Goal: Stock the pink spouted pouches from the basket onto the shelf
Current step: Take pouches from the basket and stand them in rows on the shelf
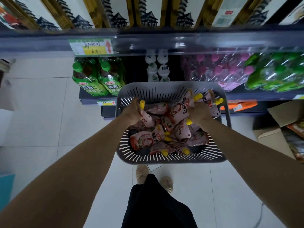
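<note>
A grey slotted basket (171, 159) stands on the floor in front of the shelf, holding several pink spouted pouches with yellow caps (147, 139). My left hand (132, 111) reaches into the basket's left side and grips one pouch (146, 120) near its spout. On the right side, my right hand (199, 113) is closed on a bunch of pouches (180, 111), their yellow caps sticking out above and below the fingers. The shelf edge (164, 41) with a green and yellow price tag runs across the top.
Green tea bottles (98, 78), white bottles (158, 68), and wrapped packs of purple-capped and green bottles (230, 69) fill the low shelf behind the basket. An open cardboard box (279, 127) sits at right. My feet (154, 178) stand on pale tiles just behind the basket.
</note>
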Action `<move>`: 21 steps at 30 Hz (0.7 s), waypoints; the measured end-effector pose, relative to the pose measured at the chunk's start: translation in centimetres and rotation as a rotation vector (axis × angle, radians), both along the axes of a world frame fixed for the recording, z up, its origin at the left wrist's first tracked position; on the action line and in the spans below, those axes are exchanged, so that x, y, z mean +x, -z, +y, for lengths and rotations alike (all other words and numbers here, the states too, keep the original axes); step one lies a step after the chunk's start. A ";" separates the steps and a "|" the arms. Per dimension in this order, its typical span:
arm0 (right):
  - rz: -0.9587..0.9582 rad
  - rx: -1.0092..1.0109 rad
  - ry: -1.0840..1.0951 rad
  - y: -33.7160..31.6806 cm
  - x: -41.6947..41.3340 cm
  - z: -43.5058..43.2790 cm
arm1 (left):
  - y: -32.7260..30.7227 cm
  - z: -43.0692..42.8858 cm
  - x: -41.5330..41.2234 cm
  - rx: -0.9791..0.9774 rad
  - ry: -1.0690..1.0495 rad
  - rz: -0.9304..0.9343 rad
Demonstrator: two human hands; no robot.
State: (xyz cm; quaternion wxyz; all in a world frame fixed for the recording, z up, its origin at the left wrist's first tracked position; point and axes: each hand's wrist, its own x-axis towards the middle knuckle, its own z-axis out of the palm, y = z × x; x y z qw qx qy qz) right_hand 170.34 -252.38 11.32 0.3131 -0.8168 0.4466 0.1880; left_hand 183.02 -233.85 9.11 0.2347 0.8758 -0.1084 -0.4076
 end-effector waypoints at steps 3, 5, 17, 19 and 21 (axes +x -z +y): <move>-0.074 0.013 0.039 -0.6 -0.3 -0.1 | 0.7 0.3 -0.1 0.085 0.119 -0.192; -0.141 0.002 0.065 -1.2 -0.4 -0.2 | 0.5 0.3 -0.4 0.085 0.211 -0.255; -0.693 0.377 0.477 -11.3 -1.0 0.3 | -11.8 -1.5 -0.3 -0.060 0.021 -0.068; -0.779 0.388 0.494 -14.4 -1.1 0.6 | -15.4 -1.5 -0.5 -0.098 0.040 -0.064; -0.830 0.359 0.487 -17.2 -1.5 0.7 | -19.0 -1.5 -0.8 -0.110 0.060 -0.078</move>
